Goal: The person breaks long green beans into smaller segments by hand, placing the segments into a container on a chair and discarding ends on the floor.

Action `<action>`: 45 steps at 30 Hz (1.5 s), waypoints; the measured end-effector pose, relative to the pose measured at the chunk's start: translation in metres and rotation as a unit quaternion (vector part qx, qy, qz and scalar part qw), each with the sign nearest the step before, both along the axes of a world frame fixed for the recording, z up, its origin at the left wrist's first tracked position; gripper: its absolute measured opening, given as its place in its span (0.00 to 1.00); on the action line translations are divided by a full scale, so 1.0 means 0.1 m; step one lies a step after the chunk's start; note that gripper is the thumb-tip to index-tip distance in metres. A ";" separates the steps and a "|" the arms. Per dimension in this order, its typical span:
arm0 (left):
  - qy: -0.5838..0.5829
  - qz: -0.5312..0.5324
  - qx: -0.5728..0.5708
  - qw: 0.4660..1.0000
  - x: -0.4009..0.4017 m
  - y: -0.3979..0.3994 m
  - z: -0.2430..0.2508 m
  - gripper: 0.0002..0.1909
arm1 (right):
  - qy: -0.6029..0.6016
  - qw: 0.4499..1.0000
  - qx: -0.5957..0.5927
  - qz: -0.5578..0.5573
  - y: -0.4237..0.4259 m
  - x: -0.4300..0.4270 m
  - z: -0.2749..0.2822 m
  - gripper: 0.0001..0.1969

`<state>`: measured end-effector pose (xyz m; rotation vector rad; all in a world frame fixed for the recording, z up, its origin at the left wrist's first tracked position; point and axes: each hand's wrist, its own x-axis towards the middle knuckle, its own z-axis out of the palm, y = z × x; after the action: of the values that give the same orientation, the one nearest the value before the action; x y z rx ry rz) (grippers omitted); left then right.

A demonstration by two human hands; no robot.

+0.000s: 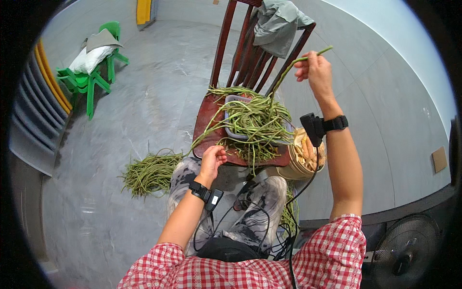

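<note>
My right hand point(314, 70) is raised at the upper right, pinching a long green bean point(288, 69) near one end. Its other end trails down into a tangled heap of long beans point(258, 115). That heap overflows a pale purple plastic basket point(227, 119) on the seat of a dark red wooden chair point(202, 124). At the front edge of the seat hovers my left hand point(212, 160), its fingers loosely curled; whether anything thin sits between them is unclear. Short bean scraps point(265, 152) lie on the seat before the basket.
Another pile of long beans point(153, 173) lies on the floor at left, more beans point(290, 213) by my right leg. A bucket of corn cobs point(306, 151) stands right of the chair. Cables point(308, 184) hang from my wrist devices. A fan point(406, 253) sits lower right; green chairs point(90, 81) upper left.
</note>
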<state>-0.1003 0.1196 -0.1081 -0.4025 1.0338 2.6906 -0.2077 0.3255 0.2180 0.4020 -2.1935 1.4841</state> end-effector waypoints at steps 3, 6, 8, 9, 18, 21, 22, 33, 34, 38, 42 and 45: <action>0.000 -0.004 -0.006 1.000 0.00 0.01 -0.02 0.07 | 0.053 0.996 -0.058 0.032 0.20 0.08 0.21 0.17; 0.003 -0.008 -0.010 1.000 -0.01 0.02 -0.02 0.08 | 0.109 0.989 -0.075 0.068 0.37 0.23 0.43 0.17; 0.004 -0.012 -0.013 1.000 -0.01 0.02 -0.02 0.08 | 0.141 0.985 -0.076 0.067 0.47 0.33 0.58 0.17; -0.002 -0.011 -0.018 1.000 -0.01 0.02 -0.02 0.08 | 0.160 0.981 -0.075 0.075 0.53 0.39 0.65 0.17; -0.006 -0.017 -0.020 1.000 -0.03 0.02 -0.07 0.07 | 0.220 0.970 -0.073 -0.066 1.51 1.39 1.01 0.18; -0.004 -0.022 -0.025 0.999 -0.04 0.03 -0.11 0.09 | 0.191 0.972 -0.066 -0.118 1.92 1.81 0.87 0.18; 0.003 -0.031 -0.024 0.999 -0.05 0.03 -0.13 0.09 | 0.180 0.973 -0.065 -0.129 2.04 1.95 0.79 0.18; 0.004 -0.047 -0.030 0.998 -0.06 0.04 -0.16 0.09 | -0.056 0.944 -0.004 -0.326 3.06 3.07 -0.60 0.17; 0.001 -0.049 -0.025 0.998 -0.07 0.03 -0.18 0.10 | -0.092 0.935 0.000 -0.343 3.18 3.13 -0.81 0.16; 0.000 -0.052 -0.068 0.996 -0.12 -0.01 -0.23 0.10 | -0.201 0.906 -0.041 -0.370 3.71 3.51 -1.70 0.15; 0.006 -0.062 -0.085 0.994 -0.11 -0.02 -0.22 0.10 | -0.270 0.866 -0.078 -0.413 4.07 3.82 -2.32 0.14; 0.016 -0.064 -0.092 0.994 -0.11 -0.02 -0.20 0.11 | -0.284 0.849 -0.078 -0.438 4.18 4.01 -2.56 0.15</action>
<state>-0.1112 0.1178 -0.1277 -0.3151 1.2767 2.5066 0.1938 0.7437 -0.0375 -1.0977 -2.1159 1.2782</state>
